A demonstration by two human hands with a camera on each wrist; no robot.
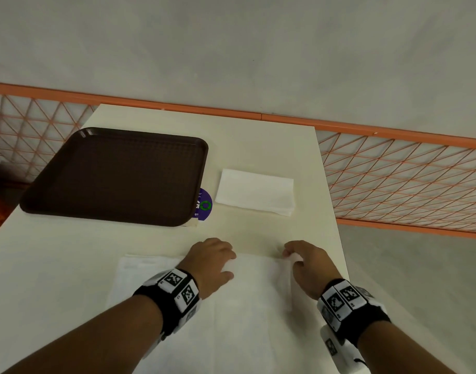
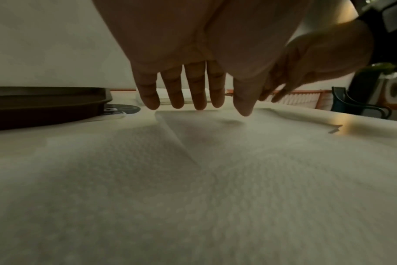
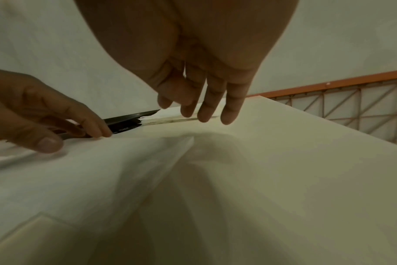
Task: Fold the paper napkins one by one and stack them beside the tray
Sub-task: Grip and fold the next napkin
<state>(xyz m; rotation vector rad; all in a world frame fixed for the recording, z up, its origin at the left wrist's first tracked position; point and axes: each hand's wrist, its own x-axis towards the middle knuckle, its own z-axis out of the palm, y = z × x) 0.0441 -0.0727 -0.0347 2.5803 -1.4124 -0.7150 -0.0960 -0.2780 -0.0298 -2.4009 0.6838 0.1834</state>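
Lying under both hands (image 1: 254,261): napkin (image 1: 247,314)

My dark brown plastic tray (image 1: 115,176) has a fine grid texture. Right of it lie a purple round sticker (image 1: 204,205) with a green ring, then white folded paper napkins (image 1: 255,191).

Cream table (image 1: 258,136), orange lattice railing (image 1: 393,179)

tray (image 1: 118,174): dark brown, flat on table, far left
folded napkin stack (image 1: 255,191): white, flat, just right of tray
unfolded napkin (image 1: 245,306): white, spread near edge, far edge rumpled
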